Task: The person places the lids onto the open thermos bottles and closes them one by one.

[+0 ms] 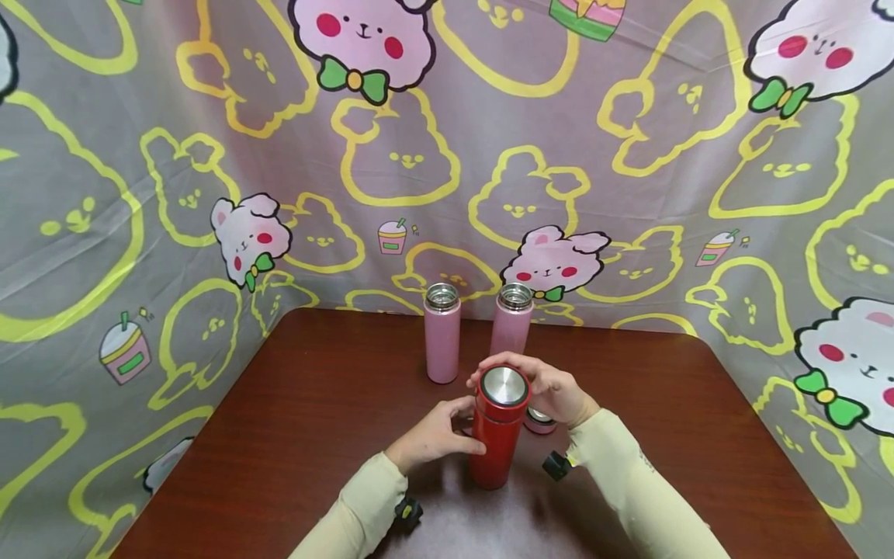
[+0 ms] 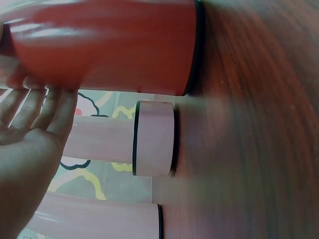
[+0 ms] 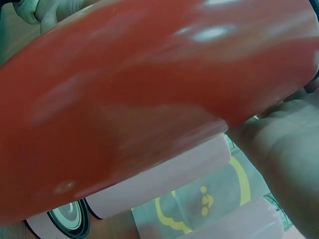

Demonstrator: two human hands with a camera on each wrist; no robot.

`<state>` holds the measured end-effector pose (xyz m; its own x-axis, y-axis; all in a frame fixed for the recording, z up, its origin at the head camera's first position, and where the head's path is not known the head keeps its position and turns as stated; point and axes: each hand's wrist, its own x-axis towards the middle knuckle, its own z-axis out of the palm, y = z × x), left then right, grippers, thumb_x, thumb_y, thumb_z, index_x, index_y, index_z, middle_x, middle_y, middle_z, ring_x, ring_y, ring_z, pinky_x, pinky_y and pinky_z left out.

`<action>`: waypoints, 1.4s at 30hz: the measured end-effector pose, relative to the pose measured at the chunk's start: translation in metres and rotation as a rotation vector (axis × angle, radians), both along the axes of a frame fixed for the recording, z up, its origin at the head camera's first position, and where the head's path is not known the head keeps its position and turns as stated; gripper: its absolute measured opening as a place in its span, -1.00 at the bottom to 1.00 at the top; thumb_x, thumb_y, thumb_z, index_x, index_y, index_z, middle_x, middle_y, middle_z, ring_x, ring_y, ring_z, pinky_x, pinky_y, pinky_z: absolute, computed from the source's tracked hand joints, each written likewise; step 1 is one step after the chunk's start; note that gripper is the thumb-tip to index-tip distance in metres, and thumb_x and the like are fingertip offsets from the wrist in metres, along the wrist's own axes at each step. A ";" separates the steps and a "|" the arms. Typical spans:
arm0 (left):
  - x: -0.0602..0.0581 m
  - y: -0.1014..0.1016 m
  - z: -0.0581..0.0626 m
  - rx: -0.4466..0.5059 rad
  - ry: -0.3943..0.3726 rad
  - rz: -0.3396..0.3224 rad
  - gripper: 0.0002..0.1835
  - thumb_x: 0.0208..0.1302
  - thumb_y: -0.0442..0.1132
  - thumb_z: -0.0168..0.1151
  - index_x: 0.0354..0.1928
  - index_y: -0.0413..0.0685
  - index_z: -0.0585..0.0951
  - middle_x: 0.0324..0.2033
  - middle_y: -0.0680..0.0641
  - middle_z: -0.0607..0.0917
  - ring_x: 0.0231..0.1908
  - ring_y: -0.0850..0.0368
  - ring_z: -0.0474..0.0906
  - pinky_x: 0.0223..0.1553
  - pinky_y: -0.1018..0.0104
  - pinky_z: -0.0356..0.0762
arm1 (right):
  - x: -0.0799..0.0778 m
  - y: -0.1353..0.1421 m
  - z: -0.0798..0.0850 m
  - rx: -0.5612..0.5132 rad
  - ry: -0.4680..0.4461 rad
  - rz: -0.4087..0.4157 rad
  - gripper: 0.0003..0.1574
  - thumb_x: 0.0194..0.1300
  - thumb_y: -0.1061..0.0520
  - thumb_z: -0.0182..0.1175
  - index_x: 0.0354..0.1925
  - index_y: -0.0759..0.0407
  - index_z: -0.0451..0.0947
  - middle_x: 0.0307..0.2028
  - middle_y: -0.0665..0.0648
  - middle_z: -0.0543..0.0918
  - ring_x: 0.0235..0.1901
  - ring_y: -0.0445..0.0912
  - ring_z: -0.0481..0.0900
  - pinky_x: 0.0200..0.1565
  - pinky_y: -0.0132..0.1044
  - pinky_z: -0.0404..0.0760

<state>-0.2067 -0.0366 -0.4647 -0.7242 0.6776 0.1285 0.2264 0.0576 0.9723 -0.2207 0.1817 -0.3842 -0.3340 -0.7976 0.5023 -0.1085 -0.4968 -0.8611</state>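
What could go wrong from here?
The red bottle might slip if the left hand on its body or right hand by its cap loosens. The pink lid close behind could get knocked. Both pink bottles stand open; a bump might spill any contents.

1 red bottle, 1 red lid. 2 pink bottles, 1 pink lid visible. 2 hands, 2 wrist cameras, 1 counter.

no readable words or numbers, a faint dark marking on the right sleeve, too small to read
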 end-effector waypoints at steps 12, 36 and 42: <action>0.000 0.000 0.001 0.020 0.023 -0.011 -0.41 0.08 -0.30 0.38 0.19 -0.17 0.44 0.01 -0.04 0.61 0.00 0.15 0.53 0.03 0.07 0.49 | 0.003 0.006 -0.004 0.012 0.093 -0.107 -0.25 0.05 0.34 -0.27 0.27 0.50 0.09 0.17 0.38 0.38 0.17 0.15 0.37 0.18 0.04 0.34; 0.015 0.001 0.027 0.028 -0.007 -0.023 -0.42 0.07 -0.40 0.36 0.17 -0.27 0.44 -0.01 -0.12 0.61 -0.04 0.18 0.54 0.03 0.02 0.48 | 0.020 0.022 -0.009 0.176 0.049 -0.423 -0.32 0.22 0.18 0.17 0.24 0.34 0.21 0.09 0.29 0.48 0.07 0.08 0.46 0.09 -0.05 0.47; 0.016 0.001 0.026 0.034 -0.013 -0.021 -0.42 0.06 -0.39 0.36 0.18 -0.26 0.44 -0.01 -0.14 0.61 -0.04 0.15 0.55 0.02 -0.06 0.47 | 0.021 0.023 -0.011 0.160 0.070 -0.442 -0.34 0.20 0.27 0.18 0.24 0.34 0.22 0.09 0.28 0.50 0.06 0.08 0.48 0.08 -0.08 0.48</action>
